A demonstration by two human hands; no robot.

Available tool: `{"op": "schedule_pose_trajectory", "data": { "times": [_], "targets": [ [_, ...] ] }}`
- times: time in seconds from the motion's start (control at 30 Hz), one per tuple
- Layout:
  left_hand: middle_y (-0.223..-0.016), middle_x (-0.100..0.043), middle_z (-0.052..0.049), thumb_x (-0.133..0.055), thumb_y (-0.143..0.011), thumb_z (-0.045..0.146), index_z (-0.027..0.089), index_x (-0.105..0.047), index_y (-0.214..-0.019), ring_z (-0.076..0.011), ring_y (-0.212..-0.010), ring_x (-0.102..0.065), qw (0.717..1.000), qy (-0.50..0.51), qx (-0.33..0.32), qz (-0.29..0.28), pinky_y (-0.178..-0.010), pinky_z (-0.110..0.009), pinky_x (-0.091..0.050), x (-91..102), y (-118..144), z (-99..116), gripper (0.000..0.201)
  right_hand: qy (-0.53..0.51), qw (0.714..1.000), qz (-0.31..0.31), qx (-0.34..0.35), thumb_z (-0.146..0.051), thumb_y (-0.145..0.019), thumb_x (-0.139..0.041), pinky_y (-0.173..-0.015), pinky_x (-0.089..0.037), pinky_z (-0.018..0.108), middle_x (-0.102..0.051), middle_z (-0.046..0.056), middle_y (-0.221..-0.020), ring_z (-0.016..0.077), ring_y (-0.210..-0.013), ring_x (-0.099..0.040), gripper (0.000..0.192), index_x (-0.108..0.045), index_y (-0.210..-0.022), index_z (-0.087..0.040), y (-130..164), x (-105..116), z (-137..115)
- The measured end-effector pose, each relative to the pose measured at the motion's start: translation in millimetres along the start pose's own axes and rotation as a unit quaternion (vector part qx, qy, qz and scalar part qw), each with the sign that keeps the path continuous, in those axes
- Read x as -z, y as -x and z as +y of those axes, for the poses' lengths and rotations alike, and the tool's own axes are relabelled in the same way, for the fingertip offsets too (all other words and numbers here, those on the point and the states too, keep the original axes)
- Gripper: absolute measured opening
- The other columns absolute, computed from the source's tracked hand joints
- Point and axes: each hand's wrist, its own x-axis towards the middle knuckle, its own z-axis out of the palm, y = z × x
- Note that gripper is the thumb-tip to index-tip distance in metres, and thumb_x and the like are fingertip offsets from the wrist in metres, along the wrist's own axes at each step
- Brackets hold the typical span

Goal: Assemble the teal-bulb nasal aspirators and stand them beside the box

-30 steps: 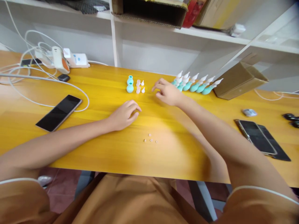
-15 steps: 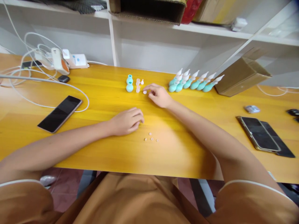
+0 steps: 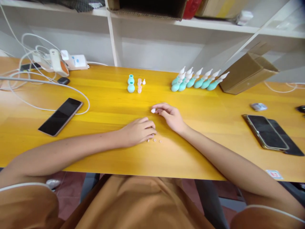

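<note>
Head view: right hand [image 3: 172,117] rests on the yellow wooden table [image 3: 107,105], thumb and forefinger pinched together on a small white conical tip [image 3: 153,110]. Left hand [image 3: 139,131] lies knuckles-up just beside it, fingers curled together, fingertips touching the table next to a cluster of small pale discs [image 3: 154,140]; whether it holds anything cannot be told.

Surroundings:
- Two teal bulbs [image 3: 131,84], with loose pale tips [image 3: 140,86] just beside them, stand farther back, well apart from both hands.
- A row of assembled teal bulbs with white tips [image 3: 199,81] lies to the right rear, next to an open cardboard box [image 3: 247,73] lying on its side; its contents are not visible.
- A dark smartphone [image 3: 60,116] lies to the left, a white cable [image 3: 43,92] looping past it to a power strip [image 3: 59,60].
- Two more phones [image 3: 269,132] lie to the right, a small grey item [image 3: 258,107] behind them.
- A label [image 3: 274,174] lies at the near right edge; its writing is too small to read.

Nothing stands between the hands and the discs.
</note>
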Motion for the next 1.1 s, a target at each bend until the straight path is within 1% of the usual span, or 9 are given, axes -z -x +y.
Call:
{"op": "schedule_pose_trajectory", "data": {
  "times": [0.17, 0.27, 0.4, 0.5, 0.6, 0.67, 0.8, 0.93, 1.1],
  "targets": [
    [-0.112, -0.075, -0.011, -0.058, -0.115, 0.035, 0.020, -0.079, -0.110, -0.0253, -0.106, -0.065, 0.999, 0.036, 0.000, 0.010, -0.103, -0.040, -0.055, 3.9, 3.0, -2.2, 0.026, -0.038, 0.999, -0.011, -0.004, -0.030, -0.089, -0.068, -0.109, -0.059, 0.049, -0.081, 0.004, -0.112, 0.0255, -0.102, -0.075, 0.025, -0.085, -0.108, -0.028, -3.3, -3.6, -5.8],
    [-0.105, -0.075, -0.008, -0.064, -0.110, 0.028, 0.020, -0.077, -0.105, -0.0222, -0.100, -0.068, 0.993, 0.106, 0.033, 0.039, -0.097, -0.037, -0.058, 9.7, 7.2, -1.5, 0.016, -0.062, 0.997, -0.038, -0.011, -0.033, -0.090, -0.071, -0.102, -0.061, 0.046, -0.082, 0.004, -0.111, 0.0251, -0.100, -0.075, 0.025, -0.085, -0.109, -0.029, 0.0, -5.3, -11.5],
    [-0.098, -0.073, -0.004, -0.069, -0.099, 0.019, 0.021, -0.075, -0.101, -0.0149, -0.082, -0.069, 0.967, 0.177, 0.124, 0.136, -0.081, -0.031, -0.060, 17.8, 7.1, -1.4, 0.007, -0.157, 0.986, -0.055, -0.032, -0.031, -0.088, -0.072, -0.096, -0.061, 0.042, -0.085, 0.004, -0.112, 0.0244, -0.102, -0.075, 0.026, -0.087, -0.109, -0.029, 6.0, -8.6, -17.6],
    [-0.096, -0.073, -0.002, -0.069, -0.094, 0.016, 0.020, -0.074, -0.102, -0.0130, -0.080, -0.068, 0.940, 0.200, 0.169, 0.220, -0.078, -0.028, -0.061, 20.6, 4.1, -6.1, 0.010, -0.243, 0.967, -0.051, -0.055, -0.028, -0.084, -0.074, -0.094, -0.060, 0.039, -0.086, 0.005, -0.112, 0.0249, -0.106, -0.076, 0.029, -0.089, -0.108, -0.028, 8.7, -11.4, -19.8],
    [-0.095, -0.073, -0.002, -0.071, -0.092, 0.015, 0.020, -0.071, -0.098, -0.0129, -0.083, -0.069, 0.915, 0.216, 0.187, 0.286, -0.076, -0.026, -0.062, 19.3, 2.6, -12.9, 0.008, -0.307, 0.947, -0.061, -0.071, -0.031, -0.083, -0.075, -0.095, -0.060, 0.038, -0.086, 0.007, -0.117, 0.0253, -0.111, -0.076, 0.032, -0.090, -0.111, -0.025, 11.2, -13.8, -20.9],
    [-0.095, -0.072, -0.002, -0.073, -0.091, 0.015, 0.020, -0.069, -0.096, -0.0127, -0.084, -0.070, 0.904, 0.229, 0.184, 0.309, -0.075, -0.024, -0.062, 17.3, 2.8, -15.9, 0.008, -0.340, 0.934, -0.077, -0.074, -0.032, -0.084, -0.075, -0.096, -0.060, 0.035, -0.087, 0.008, -0.120, 0.0243, -0.113, -0.077, 0.035, -0.090, -0.115, -0.024, 13.2, -15.4, -21.6],
    [-0.095, -0.071, -0.002, -0.076, -0.091, 0.015, 0.020, -0.069, -0.097, -0.0131, -0.085, -0.070, 0.899, 0.248, 0.180, 0.312, -0.076, -0.025, -0.063, 14.6, 4.1, -16.6, 0.010, -0.368, 0.921, -0.111, -0.070, -0.029, -0.085, -0.077, -0.097, -0.059, 0.031, -0.087, 0.007, -0.121, 0.0222, -0.116, -0.077, 0.036, -0.090, -0.118, -0.024, 16.4, -18.2, -23.1],
    [-0.096, -0.072, -0.002, -0.079, -0.094, 0.018, 0.020, -0.069, -0.098, -0.0133, -0.084, -0.071, 0.897, 0.266, 0.180, 0.304, -0.077, -0.027, -0.063, 14.5, 4.9, -14.5, 0.011, -0.369, 0.918, -0.131, -0.063, -0.029, -0.086, -0.075, -0.098, -0.060, 0.033, -0.087, 0.007, -0.120, 0.0235, -0.117, -0.076, 0.036, -0.090, -0.118, -0.025, 16.7, -18.5, -23.1],
    [-0.097, -0.070, -0.002, -0.082, -0.096, 0.025, 0.020, -0.072, -0.096, -0.0128, -0.083, -0.069, 0.896, 0.278, 0.179, 0.297, -0.078, -0.028, -0.063, 15.2, 3.9, -13.4, 0.012, -0.361, 0.920, -0.136, -0.066, -0.029, -0.088, -0.073, -0.098, -0.060, 0.036, -0.086, 0.009, -0.118, 0.0252, -0.117, -0.076, 0.035, -0.089, -0.118, -0.024, 15.6, -16.7, -21.4]
  ]
}}
